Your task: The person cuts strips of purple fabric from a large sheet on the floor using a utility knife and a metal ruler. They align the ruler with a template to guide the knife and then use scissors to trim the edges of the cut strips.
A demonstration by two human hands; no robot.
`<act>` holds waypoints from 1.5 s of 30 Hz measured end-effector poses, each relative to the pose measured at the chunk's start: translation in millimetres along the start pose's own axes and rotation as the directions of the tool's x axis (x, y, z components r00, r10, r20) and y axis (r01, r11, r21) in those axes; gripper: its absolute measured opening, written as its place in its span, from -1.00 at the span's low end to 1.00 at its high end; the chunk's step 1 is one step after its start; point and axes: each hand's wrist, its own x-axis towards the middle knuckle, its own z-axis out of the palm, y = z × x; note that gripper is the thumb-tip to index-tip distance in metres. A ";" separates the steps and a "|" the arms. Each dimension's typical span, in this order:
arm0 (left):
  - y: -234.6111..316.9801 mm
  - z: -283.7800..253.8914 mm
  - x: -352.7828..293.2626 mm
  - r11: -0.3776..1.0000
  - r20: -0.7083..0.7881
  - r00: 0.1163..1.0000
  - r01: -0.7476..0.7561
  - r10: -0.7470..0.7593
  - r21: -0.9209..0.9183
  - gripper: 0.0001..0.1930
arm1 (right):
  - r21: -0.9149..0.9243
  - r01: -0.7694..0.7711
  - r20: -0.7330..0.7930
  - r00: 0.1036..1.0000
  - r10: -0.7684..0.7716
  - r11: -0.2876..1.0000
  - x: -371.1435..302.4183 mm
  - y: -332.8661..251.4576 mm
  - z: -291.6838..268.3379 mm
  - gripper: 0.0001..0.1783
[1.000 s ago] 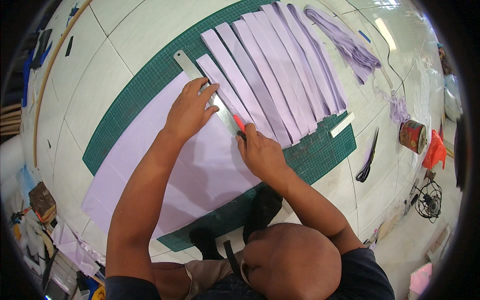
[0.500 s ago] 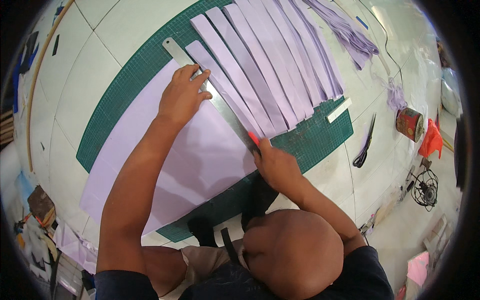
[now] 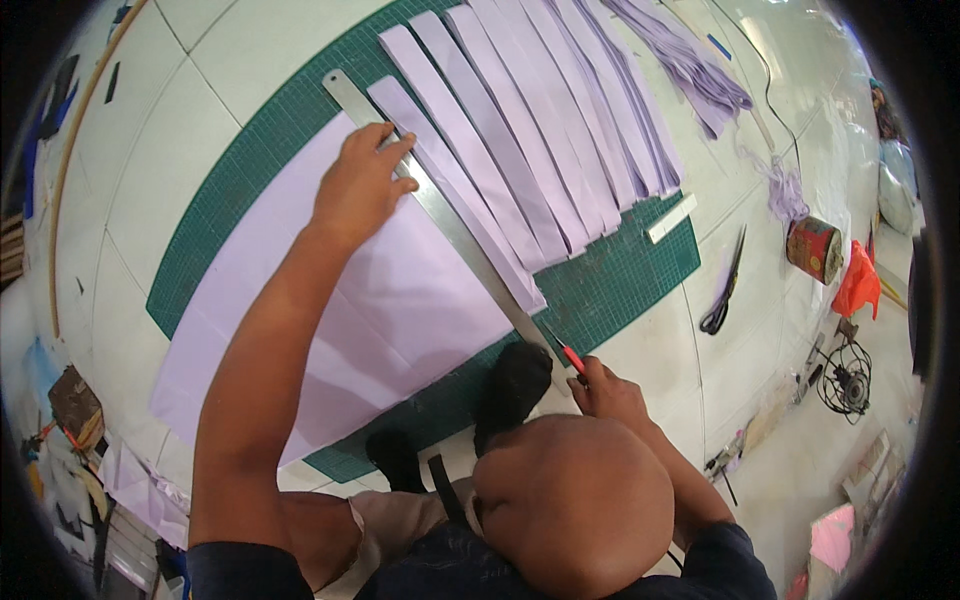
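A long steel ruler [image 3: 458, 235] lies slantwise on lilac fabric [image 3: 400, 300] spread over a green cutting mat [image 3: 625, 262]. My left hand [image 3: 362, 185] presses on the ruler's upper part with its fingers spread. My right hand [image 3: 612, 395] is closed round a red-handled utility knife [image 3: 573, 358]. The knife points up and left, beside the ruler's near end and past the fabric's edge. A foot in a black sock [image 3: 520, 378] rests at that end of the ruler. Several cut lilac strips [image 3: 525, 130] lie side by side along the ruler's right.
On the tiled floor [image 3: 650, 340] to the right are black scissors [image 3: 725, 285], a red tin [image 3: 814, 250], an orange plastic bag [image 3: 857, 281] and a small wire-caged fan [image 3: 848, 380]. A white bar [image 3: 672, 218] lies on the mat's right end. Bundled lilac strips [image 3: 690, 75] lie at the upper right.
My right hand has drawn the knife down along the ruler, toward me and to the right, off the fabric. My left hand stays on the ruler.
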 end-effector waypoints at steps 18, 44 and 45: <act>-13.7 -47.4 110.8 0.910 0.099 0.954 0.234 -0.283 0.342 -0.66 | 0.622 0.061 -0.151 0.988 0.043 0.781 49.3 0.4 17.1 -0.59; -35.4 -29.8 -20.1 0.960 -0.006 0.998 0.061 -0.062 0.274 -0.28 | 0.516 -0.018 -0.367 0.899 0.240 0.857 17.2 0.9 57.9 -0.56; -36.6 -28.3 -21.1 0.961 -0.006 0.998 0.065 -0.065 0.268 -0.25 | 0.511 -0.029 -0.380 0.889 0.256 0.859 11.5 -1.2 59.4 -0.56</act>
